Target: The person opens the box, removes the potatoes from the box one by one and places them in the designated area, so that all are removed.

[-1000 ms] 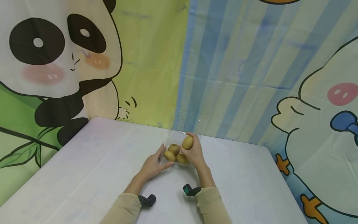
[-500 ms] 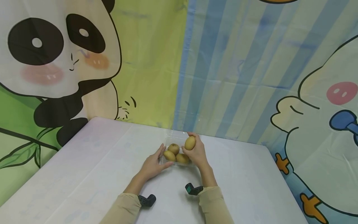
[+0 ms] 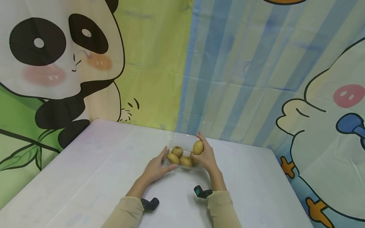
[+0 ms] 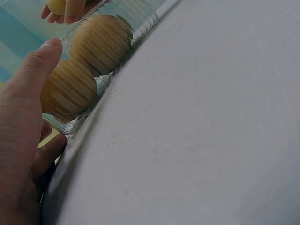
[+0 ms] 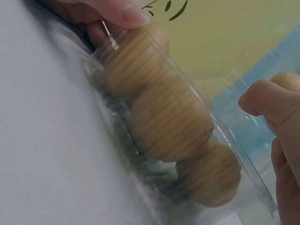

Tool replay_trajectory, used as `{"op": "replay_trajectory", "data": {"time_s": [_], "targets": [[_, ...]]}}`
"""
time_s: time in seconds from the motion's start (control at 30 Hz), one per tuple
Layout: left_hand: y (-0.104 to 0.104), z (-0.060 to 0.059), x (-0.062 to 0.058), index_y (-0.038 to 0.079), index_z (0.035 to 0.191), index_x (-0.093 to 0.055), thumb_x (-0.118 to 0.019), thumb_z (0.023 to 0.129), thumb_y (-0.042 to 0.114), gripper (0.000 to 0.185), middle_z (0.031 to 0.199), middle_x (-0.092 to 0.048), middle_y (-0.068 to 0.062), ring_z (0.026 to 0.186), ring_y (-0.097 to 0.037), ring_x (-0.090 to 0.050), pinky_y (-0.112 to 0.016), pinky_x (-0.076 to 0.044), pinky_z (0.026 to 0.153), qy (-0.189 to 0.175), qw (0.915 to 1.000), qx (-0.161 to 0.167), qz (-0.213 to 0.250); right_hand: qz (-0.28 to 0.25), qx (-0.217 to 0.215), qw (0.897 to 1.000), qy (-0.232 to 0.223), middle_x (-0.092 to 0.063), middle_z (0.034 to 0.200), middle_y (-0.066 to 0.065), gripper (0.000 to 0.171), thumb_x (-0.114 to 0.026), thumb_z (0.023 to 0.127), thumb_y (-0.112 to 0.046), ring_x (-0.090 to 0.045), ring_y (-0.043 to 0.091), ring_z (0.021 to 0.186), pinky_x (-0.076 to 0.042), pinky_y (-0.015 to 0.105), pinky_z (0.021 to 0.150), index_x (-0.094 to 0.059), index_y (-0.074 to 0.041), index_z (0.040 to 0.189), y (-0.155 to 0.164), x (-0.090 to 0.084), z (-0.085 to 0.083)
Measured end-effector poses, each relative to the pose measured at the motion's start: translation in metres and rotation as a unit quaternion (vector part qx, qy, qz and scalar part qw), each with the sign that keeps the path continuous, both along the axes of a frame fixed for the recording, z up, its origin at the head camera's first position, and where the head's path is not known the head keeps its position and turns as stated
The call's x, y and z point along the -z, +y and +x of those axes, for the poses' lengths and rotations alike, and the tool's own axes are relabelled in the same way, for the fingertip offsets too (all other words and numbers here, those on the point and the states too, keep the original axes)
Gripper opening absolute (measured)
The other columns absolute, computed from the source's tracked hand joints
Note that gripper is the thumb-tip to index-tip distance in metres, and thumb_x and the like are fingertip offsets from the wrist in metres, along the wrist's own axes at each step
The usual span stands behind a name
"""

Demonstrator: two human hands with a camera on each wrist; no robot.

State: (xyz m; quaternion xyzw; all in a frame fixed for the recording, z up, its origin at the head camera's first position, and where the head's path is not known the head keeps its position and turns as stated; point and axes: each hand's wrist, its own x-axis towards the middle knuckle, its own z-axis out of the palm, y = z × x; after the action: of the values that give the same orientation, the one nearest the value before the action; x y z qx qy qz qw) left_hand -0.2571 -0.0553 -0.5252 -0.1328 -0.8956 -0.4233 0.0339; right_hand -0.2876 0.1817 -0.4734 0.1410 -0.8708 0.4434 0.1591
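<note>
A clear plastic clamshell box (image 3: 185, 145) with several brownish-yellow kiwifruit (image 3: 177, 151) in it stands on the table. My left hand (image 3: 156, 168) grips its near left corner; the left wrist view shows the thumb (image 4: 40, 61) up against the rim and fingers lower down behind the box. Over the right end of the box, my right hand (image 3: 208, 158) holds one kiwifruit (image 3: 198, 147) between thumb and fingers, above the level of the others. Through the ribbed front wall in the right wrist view, kiwifruit (image 5: 171, 123) lie side by side.
A white cloth covers the table (image 3: 97, 177). Behind it hangs a printed curtain (image 3: 154, 63) with a panda and stripes. The box's clear lid stands folded back toward this curtain. Each wrist carries a small black camera (image 3: 150, 204).
My right hand has moved a little to the right with the kiwifruit, baring more of the box's inside. The left hand and the box have stayed in place.
</note>
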Motion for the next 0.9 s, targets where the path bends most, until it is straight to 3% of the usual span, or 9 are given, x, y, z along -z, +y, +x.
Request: {"op": "replay_trajectory", "data": {"time_s": [0.4, 0.63, 0.9], "targets": [[0.000, 0.000, 0.001, 0.023, 0.146, -0.014, -0.059, 0.068, 0.069, 0.101, 0.140, -0.037, 0.008, 0.129, -0.026, -0.037, -0.048, -0.030, 0.105, 0.007, 0.9999, -0.002, -0.007, -0.008, -0.014, 1.000, -0.017, -0.018, 0.150, -0.012, 0.084, -0.073, 0.067, -0.002, -0.042, 0.026, 0.126, -0.049, 0.036, 0.086, -0.034, -0.023, 0.139, 0.021, 0.003, 0.005], [0.000, 0.000, 0.001, 0.023, 0.146, -0.013, -0.058, 0.067, 0.071, 0.103, 0.141, -0.036, 0.008, 0.130, -0.026, -0.037, -0.048, -0.030, 0.105, 0.006, 1.0000, -0.001, -0.003, 0.013, 0.014, 0.999, -0.032, -0.018, 0.149, -0.015, 0.085, -0.078, 0.068, -0.016, -0.044, 0.024, 0.124, -0.049, 0.037, 0.087, -0.032, -0.023, 0.140, 0.034, 0.007, 0.008], [-0.001, -0.001, 0.002, 0.023, 0.146, -0.013, -0.057, 0.067, 0.072, 0.103, 0.141, -0.035, 0.007, 0.130, -0.025, -0.037, -0.048, -0.030, 0.106, 0.006, 1.0000, 0.001, -0.005, 0.022, 0.047, 0.998, -0.026, -0.022, 0.149, -0.009, 0.087, -0.079, 0.069, -0.024, -0.043, 0.026, 0.125, -0.048, 0.042, 0.089, -0.030, -0.024, 0.140, 0.059, 0.011, 0.009]]}}
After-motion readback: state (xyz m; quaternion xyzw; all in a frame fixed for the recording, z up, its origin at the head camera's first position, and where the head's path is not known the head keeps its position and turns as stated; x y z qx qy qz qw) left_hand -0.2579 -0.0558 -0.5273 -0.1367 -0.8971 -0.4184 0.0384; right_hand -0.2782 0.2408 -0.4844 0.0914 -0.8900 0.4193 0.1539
